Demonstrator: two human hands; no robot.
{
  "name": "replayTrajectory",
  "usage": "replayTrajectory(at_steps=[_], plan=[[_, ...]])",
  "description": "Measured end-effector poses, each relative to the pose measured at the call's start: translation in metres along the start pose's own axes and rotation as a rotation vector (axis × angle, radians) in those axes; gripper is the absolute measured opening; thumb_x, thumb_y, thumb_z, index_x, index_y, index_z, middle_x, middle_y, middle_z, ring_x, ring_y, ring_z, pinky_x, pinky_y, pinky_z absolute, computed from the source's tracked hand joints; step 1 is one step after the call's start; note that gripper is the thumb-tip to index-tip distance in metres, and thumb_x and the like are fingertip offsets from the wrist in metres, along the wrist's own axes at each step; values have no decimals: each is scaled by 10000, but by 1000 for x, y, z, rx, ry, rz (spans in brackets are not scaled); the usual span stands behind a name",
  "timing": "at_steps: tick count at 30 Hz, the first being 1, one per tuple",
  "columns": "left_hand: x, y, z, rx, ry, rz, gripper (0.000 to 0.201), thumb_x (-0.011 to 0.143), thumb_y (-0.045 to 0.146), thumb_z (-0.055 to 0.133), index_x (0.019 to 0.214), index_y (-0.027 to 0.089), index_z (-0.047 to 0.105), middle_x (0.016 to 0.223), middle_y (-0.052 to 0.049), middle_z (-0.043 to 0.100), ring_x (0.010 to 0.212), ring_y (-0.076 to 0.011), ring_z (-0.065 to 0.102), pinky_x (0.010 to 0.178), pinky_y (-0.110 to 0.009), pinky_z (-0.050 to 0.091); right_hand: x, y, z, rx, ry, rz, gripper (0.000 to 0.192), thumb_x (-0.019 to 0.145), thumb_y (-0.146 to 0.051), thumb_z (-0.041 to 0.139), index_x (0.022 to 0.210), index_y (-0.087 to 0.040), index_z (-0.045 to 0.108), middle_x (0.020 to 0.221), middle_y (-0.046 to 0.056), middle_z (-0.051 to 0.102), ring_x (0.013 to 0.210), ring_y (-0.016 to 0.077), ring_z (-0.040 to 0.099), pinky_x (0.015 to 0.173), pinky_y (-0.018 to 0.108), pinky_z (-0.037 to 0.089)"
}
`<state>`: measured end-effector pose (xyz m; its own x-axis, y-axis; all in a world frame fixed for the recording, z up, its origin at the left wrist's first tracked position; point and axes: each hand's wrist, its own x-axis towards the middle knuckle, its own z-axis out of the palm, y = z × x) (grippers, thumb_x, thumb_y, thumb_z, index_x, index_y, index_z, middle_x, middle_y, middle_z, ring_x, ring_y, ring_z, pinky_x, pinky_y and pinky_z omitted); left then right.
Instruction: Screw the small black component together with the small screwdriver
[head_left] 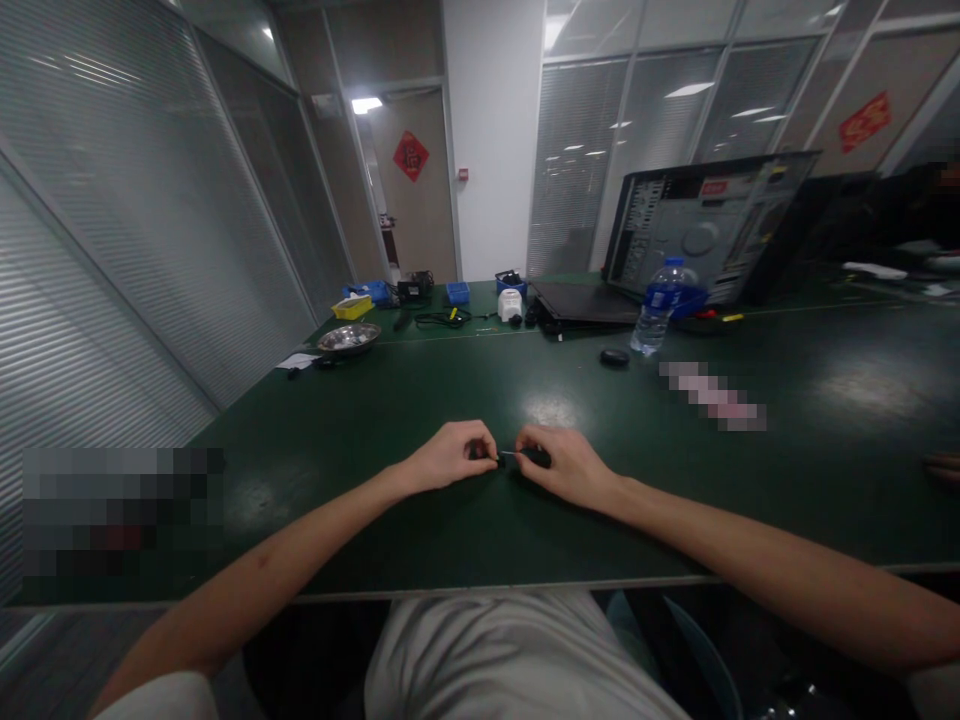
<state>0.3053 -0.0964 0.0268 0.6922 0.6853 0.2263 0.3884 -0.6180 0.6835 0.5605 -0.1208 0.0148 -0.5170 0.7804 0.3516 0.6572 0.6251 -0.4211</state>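
Observation:
Over the green table [420, 540], my left hand [452, 456] pinches a small black part [477, 453] whose shape is mostly covered by the fingers. My right hand [570, 466] is closed around the dark handle of a screwdriver [537, 457]. Its thin metal shaft points left, and the tip meets or comes very close to the black part. Both hands are low over the tabletop, with the fingertips a short gap apart.
Further back are a metal dish [349, 339], a yellow tray [352, 307], black cables [442, 319] and a white device [510, 304]. A black mouse [615, 357], a water bottle [654, 310] and an opened computer case [697, 230] stand at right. A person's hand [942, 467] shows at the right edge.

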Motion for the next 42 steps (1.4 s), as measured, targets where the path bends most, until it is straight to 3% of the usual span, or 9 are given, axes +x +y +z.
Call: replayTrajectory(at_steps=[13,20,27,35,42], plan=[[-4,8,2,-41,37,-62,268,842,203,694,1106,165,677,962,-27,638,778,-129,570,672,-228,448,2,-3,-4,5,-20,15,73,857,-221,641,928,-212,658,791,-19,660,696,142,587,649,250,358],[-7,5,-1,-73,23,-89,185,858,219,739,1027,153,776,953,-49,680,802,-149,622,714,-253,479,1,-1,-1,-18,-49,-78,91,885,-228,617,969,-210,648,872,-4,671,722,145,591,671,261,376],[-11,-3,-2,-217,96,-119,201,838,200,790,1036,173,813,1009,-69,713,873,-177,673,780,-277,507,5,6,1,32,-97,-123,104,953,-262,580,1045,-222,608,943,-2,665,750,142,594,698,266,398],[-14,-6,-2,-123,134,-26,142,858,220,784,991,207,832,989,-61,748,898,-186,695,825,-285,510,8,3,1,-29,-191,-139,130,1016,-309,508,1094,-227,572,997,19,660,762,153,608,688,272,398],[-18,-9,-7,-56,143,11,142,871,242,772,996,209,832,994,-65,753,895,-187,702,817,-279,520,14,-1,7,-71,-190,-154,147,1042,-327,475,1097,-224,564,1008,24,657,759,156,616,684,281,409]])
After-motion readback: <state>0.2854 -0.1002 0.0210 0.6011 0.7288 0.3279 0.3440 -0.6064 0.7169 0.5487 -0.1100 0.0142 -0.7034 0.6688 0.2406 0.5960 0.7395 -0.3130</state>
